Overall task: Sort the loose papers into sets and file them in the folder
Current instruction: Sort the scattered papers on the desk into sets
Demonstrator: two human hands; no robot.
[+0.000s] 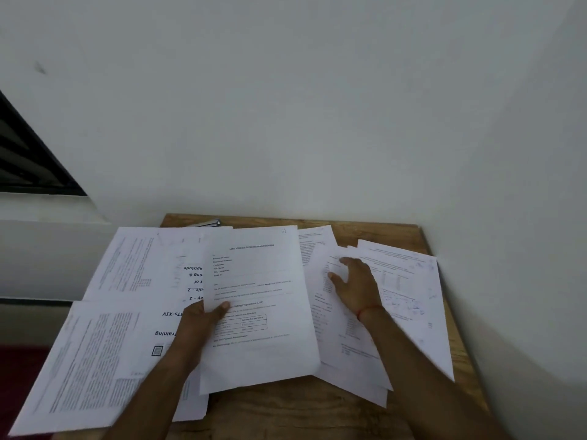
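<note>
Left hand [203, 315] pinches a printed letter [257, 306]; right hand [355, 284] rests flat, fingers released, on loose papers [400, 281] covering the table [286, 408]; sorting looks barely begun, no folder visible

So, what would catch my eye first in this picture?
The loose papers spread across nearly the whole wooden table, some hanging over its left edge. In the middle the left hand pinches one printed sheet over the rest, while the right hand lies flat on those at the right.

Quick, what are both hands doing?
Left hand: pinches the middle sheet.
Right hand: open, resting flat on the right-side papers.
</note>
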